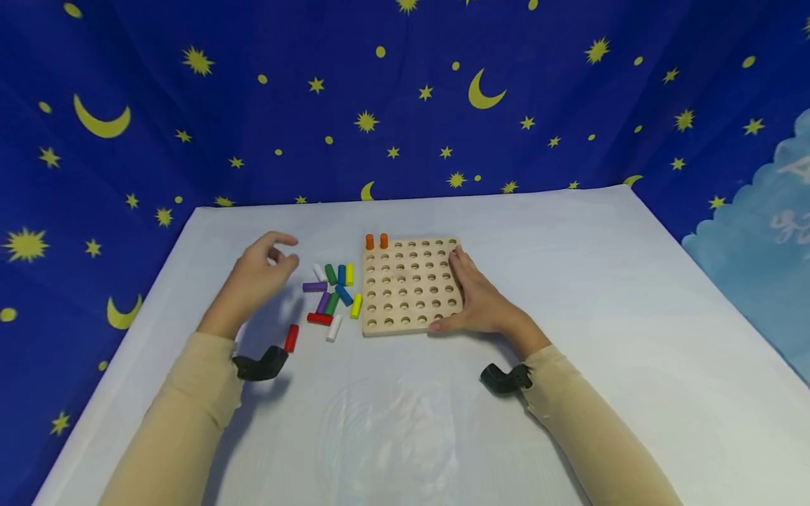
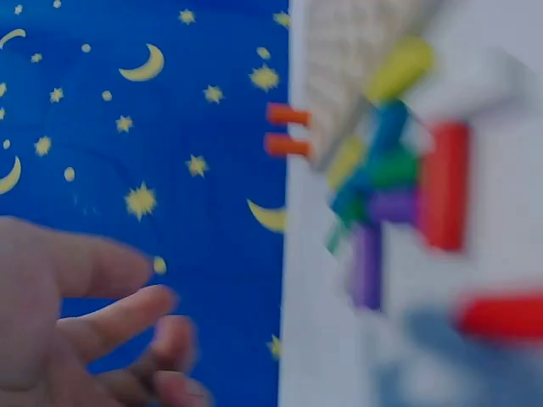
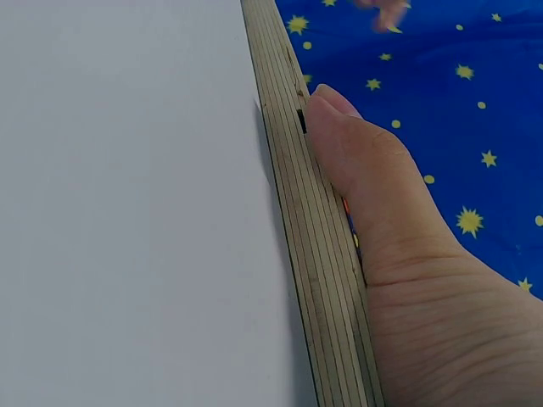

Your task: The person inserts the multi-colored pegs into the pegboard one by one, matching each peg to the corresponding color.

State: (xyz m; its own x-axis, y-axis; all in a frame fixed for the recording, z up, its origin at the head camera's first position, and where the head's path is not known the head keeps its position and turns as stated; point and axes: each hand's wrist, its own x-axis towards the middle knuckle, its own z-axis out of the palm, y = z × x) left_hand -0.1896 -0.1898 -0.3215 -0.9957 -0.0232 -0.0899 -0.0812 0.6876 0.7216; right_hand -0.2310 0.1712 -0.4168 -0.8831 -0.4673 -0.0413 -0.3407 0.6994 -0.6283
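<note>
My left hand (image 1: 256, 277) hovers over the white table, left of a pile of small coloured pegs, with its thumb and index finger apart and nothing between them. The left wrist view shows that hand (image 2: 93, 331) with loosely bent fingers. A square wooden pegboard (image 1: 408, 280) has rows of holes and two orange pegs (image 1: 377, 241) upright at its far left corner. My right hand (image 1: 477, 299) rests against the board's near right corner, thumb along the near edge, fingers along the right side. In the right wrist view, the thumb (image 3: 373, 178) lies over the board's layered edge (image 3: 301, 220).
Beside the board's left edge lie white, green, blue, yellow, purple and red pegs, among them a purple peg (image 1: 314, 287). One red peg (image 1: 291, 338) lies apart, nearer me. A blue curtain (image 1: 329, 112) with stars and moons hangs behind the table (image 1: 392, 422).
</note>
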